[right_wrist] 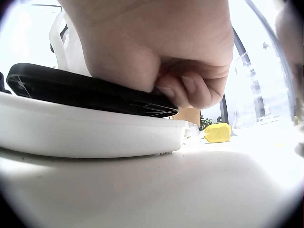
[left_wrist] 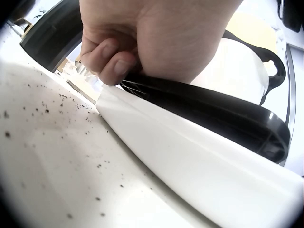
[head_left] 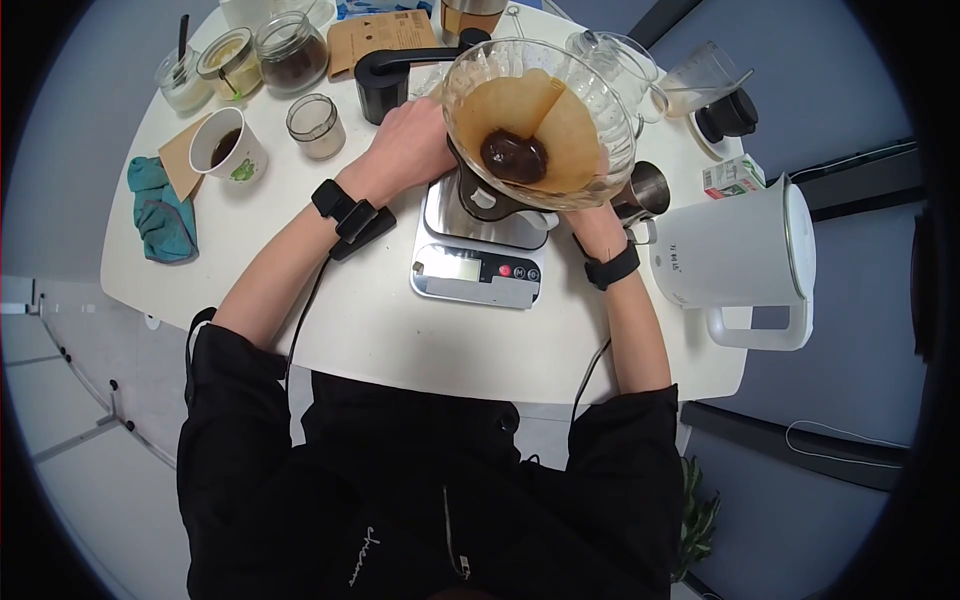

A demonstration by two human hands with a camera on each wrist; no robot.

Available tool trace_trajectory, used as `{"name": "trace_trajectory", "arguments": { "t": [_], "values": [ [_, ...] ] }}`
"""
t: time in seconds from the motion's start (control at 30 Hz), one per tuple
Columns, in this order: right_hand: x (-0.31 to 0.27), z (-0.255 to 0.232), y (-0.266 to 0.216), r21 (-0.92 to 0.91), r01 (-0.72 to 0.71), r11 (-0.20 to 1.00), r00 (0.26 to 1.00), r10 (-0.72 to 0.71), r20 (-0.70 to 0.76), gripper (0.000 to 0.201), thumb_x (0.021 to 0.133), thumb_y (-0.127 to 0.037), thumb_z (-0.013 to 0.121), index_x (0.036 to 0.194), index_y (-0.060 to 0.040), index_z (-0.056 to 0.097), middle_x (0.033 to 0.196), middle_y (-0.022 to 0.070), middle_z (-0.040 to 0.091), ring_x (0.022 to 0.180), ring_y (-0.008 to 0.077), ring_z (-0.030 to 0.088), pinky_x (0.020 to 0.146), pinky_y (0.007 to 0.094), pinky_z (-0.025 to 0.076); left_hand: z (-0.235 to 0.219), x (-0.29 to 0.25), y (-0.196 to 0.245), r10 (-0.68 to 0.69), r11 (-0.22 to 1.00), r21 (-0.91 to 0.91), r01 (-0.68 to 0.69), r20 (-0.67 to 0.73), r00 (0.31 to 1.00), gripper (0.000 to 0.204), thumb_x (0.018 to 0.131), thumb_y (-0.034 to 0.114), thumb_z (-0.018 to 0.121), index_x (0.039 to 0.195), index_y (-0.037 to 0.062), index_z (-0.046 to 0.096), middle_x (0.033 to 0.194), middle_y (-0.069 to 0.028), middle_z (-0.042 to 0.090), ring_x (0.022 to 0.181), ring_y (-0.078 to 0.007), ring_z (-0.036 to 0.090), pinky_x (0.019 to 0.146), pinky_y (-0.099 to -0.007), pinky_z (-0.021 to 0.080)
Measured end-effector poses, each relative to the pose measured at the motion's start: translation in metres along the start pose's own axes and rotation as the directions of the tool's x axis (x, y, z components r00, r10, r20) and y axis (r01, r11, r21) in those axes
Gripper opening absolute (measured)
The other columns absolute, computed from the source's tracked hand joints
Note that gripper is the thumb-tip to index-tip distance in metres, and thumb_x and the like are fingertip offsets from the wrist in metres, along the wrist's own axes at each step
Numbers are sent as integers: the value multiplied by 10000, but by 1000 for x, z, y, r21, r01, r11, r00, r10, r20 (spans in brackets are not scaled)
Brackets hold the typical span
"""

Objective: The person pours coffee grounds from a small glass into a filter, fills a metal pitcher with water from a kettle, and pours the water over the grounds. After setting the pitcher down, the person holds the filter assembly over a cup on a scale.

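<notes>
Where hands (head_left: 405, 140) grip: scale (head_left: 478, 262) edges.

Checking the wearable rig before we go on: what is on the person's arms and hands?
Both hands are bare. Each wrist carries a black strap with a black camera unit: left wrist, right wrist. A thin black cable trails from each towards the body. Black sleeves are pushed up to the elbows.

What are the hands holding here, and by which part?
Both hands, left hand and right hand, grip the glass dripper by its black base ring, over the scale.
</notes>
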State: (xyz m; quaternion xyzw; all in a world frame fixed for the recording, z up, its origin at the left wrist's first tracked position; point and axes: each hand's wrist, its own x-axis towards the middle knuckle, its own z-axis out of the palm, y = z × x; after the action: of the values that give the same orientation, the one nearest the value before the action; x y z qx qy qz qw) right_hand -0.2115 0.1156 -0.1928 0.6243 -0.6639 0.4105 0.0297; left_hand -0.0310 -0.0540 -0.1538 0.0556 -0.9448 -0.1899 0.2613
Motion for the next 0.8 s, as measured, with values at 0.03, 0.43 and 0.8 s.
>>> {"name": "trace_trajectory", "arguments": {
  "t": [0.03,0.43,0.8],
  "values": [
    [0,-1,0,-10,-3,1000,1000,3,8,440,646,-80,715,1061,-42,571,1044,129,568,980,335,521,828,414,423,2,0,0,-1,1000,-4,1,0,1000,278,729,169,671,952,15,608,900,-202,629,808,-398,600,665,-461,502],
    [6,-7,-18,189,-50,981,999,52,-2,451,644,-60,711,1069,-24,564,1062,155,581,940,354,550,801,404,461,0,1,1,-23,1000,12,23,3,1000,260,732,174,668,918,2,607,810,-206,629,772,-404,598,651,-460,497],
    [5,-6,-11,-26,67,997,998,-67,4,473,645,-49,704,1089,-9,548,1108,166,566,987,377,518,842,429,429,2,1,-3,21,1000,11,-21,8,1000,243,735,173,662,905,6,615,814,-209,628,778,-400,598,647,-458,496]
  ]
}}
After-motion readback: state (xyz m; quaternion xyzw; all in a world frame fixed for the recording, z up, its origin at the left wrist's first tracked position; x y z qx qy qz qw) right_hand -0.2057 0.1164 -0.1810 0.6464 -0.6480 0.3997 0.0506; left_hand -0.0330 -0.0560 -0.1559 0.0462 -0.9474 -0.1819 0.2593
